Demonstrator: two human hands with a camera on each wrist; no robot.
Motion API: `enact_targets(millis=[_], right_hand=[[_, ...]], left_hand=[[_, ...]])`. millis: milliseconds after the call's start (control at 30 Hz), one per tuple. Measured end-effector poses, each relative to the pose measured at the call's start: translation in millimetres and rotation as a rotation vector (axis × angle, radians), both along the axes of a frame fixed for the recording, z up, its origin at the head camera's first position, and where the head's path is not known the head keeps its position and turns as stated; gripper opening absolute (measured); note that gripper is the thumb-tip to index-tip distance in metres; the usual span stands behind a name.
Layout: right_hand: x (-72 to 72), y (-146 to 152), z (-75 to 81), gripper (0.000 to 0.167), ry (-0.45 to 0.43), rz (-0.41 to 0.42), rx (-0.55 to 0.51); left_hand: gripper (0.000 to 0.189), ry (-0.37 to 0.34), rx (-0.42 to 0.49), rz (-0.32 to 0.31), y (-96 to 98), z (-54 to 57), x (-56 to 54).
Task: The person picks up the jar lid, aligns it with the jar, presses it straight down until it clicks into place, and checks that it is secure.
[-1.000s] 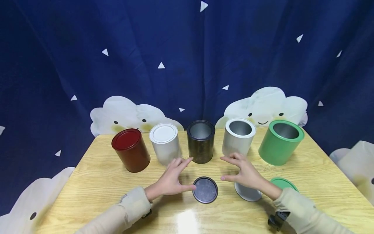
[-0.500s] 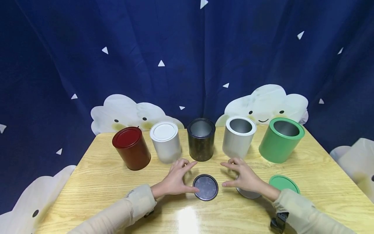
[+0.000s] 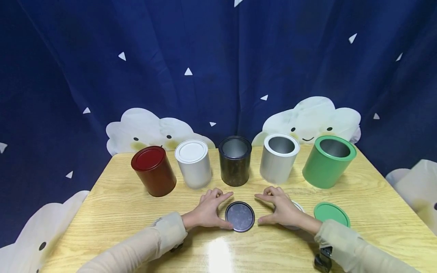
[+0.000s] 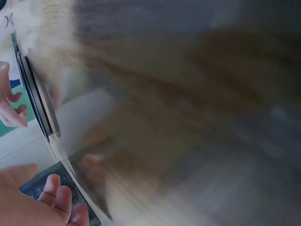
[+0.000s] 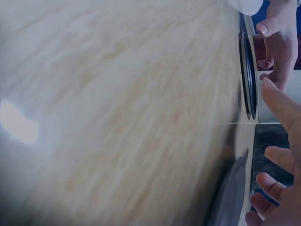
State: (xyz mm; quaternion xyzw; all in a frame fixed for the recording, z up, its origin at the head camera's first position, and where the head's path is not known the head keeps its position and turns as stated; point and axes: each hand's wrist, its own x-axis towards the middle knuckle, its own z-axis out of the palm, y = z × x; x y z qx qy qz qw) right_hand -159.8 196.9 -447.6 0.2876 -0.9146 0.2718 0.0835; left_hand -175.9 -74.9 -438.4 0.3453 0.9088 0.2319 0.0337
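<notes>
A round black lid point(image 3: 240, 216) lies flat on the wooden table between both hands. My left hand point(image 3: 209, 210) is at its left, thumb and index finger spread. In the head view the thumb tip overlaps the lid's rim; whether it touches I cannot tell. On the other side, my right hand point(image 3: 281, 209) is apart from the lid, thumb and index spread, other fingers bent. Neither hand holds anything. Behind the lid stands an uncovered black can point(image 3: 235, 163). A white-rimmed lid point(image 3: 297, 206) is partly hidden under the right hand. The right wrist view shows the black lid point(image 5: 248, 75) edge-on.
Across the back of the table point(image 3: 119, 212) stand a lidded dark red can point(image 3: 155, 172), a lidded white can point(image 3: 194, 165), an uncovered white can point(image 3: 279, 159) and an uncovered green can point(image 3: 326, 163). A green lid point(image 3: 331, 213) lies at the right, beside my right forearm.
My left hand has moved right, closer to the black lid. The right hand has shifted slightly down. The lids and cans keep their places on the table.
</notes>
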Motion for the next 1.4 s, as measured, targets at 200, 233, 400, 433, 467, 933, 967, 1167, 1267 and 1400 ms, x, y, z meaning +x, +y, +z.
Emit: enact_targets(millis=[200,233,400,433,467,933,967,1167,1267,1400], right_hand=[[-0.9,-3,-0.5,0.070,-0.020,-0.008,0.049],[-1.1,-4,-0.3,0.071,-0.025,-0.010,0.056],[-2.4,-8,-1.0,0.072,-0.029,-0.004,0.077],[-2.7,-9,-1.2,0.072,-0.029,0.001,0.081],[-3.2,-10,-1.8,0.071,-0.027,0.007,0.082],[-6.1,-20,-1.3,0.065,-0.033,0.073,0.105],[-6.1,-20,-1.4,0.064,-0.041,0.076,0.107],[-4.7,-19,-2.9,0.064,-0.081,0.096,0.086],[-4.3,-18,-3.0,0.064,-0.090,0.119,0.051],[-3.9,-16,-1.4,0.062,-0.087,0.161,-0.010]], left_hand=[[0.094,-0.046,-0.058,0.013,2.0,-0.5,-1.8],[0.093,-0.053,-0.066,0.016,2.3,0.0,-2.1],[0.084,-0.062,-0.094,0.024,3.9,2.6,-2.9],[0.082,-0.059,-0.098,0.024,4.2,2.9,-2.9],[0.081,-0.055,-0.102,0.023,4.3,3.0,-3.1],[0.078,0.002,-0.162,-0.011,6.1,3.3,-3.1],[0.078,0.008,-0.170,-0.013,6.3,3.3,-2.9],[0.079,0.022,-0.199,-0.042,7.3,3.7,-1.0],[0.080,0.010,-0.186,-0.047,6.3,4.9,-0.6],[0.080,0.004,-0.144,-0.055,5.0,7.3,-1.1]])
